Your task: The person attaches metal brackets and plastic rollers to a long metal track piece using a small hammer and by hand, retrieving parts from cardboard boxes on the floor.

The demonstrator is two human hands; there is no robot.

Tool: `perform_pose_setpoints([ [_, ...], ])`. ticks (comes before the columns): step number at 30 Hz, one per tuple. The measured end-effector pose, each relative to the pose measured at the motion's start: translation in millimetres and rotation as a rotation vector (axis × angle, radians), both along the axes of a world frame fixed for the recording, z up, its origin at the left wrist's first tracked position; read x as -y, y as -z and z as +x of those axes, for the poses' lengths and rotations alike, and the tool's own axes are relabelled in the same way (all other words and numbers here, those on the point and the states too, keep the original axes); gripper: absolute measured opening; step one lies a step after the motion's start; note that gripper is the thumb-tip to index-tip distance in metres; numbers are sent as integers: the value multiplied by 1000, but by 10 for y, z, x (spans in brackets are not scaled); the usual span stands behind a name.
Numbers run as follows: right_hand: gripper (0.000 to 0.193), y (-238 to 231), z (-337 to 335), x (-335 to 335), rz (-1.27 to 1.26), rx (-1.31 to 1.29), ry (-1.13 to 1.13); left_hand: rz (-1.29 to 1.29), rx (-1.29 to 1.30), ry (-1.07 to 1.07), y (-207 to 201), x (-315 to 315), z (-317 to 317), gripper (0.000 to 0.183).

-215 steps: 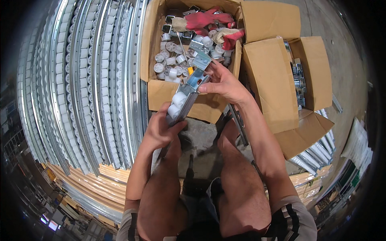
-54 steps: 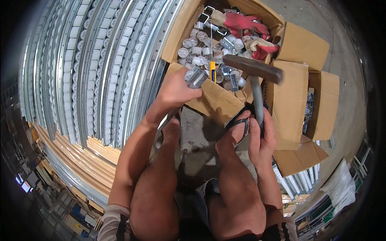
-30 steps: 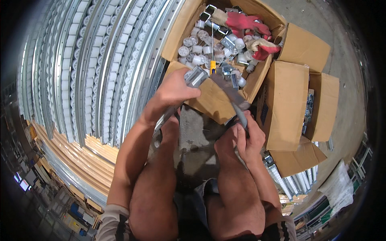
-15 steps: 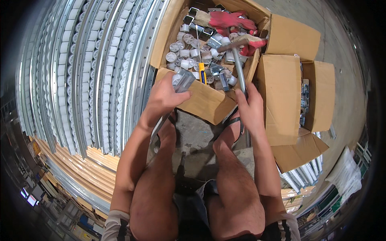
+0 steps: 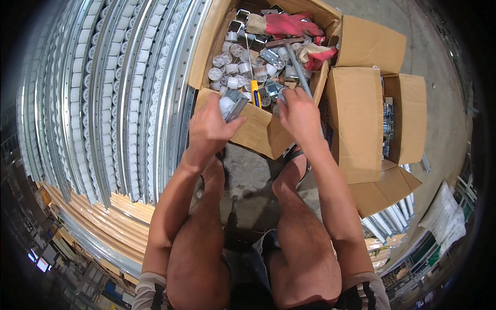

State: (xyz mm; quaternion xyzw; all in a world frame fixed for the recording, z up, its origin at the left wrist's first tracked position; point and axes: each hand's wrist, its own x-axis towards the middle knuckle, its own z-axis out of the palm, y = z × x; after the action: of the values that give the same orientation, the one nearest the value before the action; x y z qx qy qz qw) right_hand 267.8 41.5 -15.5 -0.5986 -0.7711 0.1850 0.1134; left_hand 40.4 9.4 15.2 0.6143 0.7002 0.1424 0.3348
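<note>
My left hand (image 5: 211,126) is closed around the end of a steel roller track (image 5: 238,106), a channel with a white wheel inside it. Over the front of the open cardboard box (image 5: 258,132), my right hand (image 5: 299,113) pinches a small metal bracket, mostly covered by the fingers. Just beyond those fingertips is another shiny bracket (image 5: 274,88). A hammer (image 5: 297,62) rests in the box, head away from me, its lower handle behind my right hand. Between my hands a yellow-handled screwdriver (image 5: 255,93) leans among loose white wheels (image 5: 236,50).
Red-palmed work gloves (image 5: 289,26) lie at the box's far end. Stacked roller tracks (image 5: 111,103) fill the left side, above wrapped tan tubes (image 5: 98,217). A second carton (image 5: 359,124) with metal brackets stands at right. My legs flank the concrete floor (image 5: 248,165).
My right hand has let go of the hammer, which now lies in the box, and moved left to the brackets. My left hand still holds the roller track.
</note>
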Motion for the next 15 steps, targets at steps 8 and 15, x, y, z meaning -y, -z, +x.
perform_pose_setpoints([
  [8,36,142,-231,-244,-328,364,43,-7,30,-24,-16,22,1,58],
  [15,34,-120,35,-403,-641,-635,286,-37,110,-30,-132,8,-60,54],
])
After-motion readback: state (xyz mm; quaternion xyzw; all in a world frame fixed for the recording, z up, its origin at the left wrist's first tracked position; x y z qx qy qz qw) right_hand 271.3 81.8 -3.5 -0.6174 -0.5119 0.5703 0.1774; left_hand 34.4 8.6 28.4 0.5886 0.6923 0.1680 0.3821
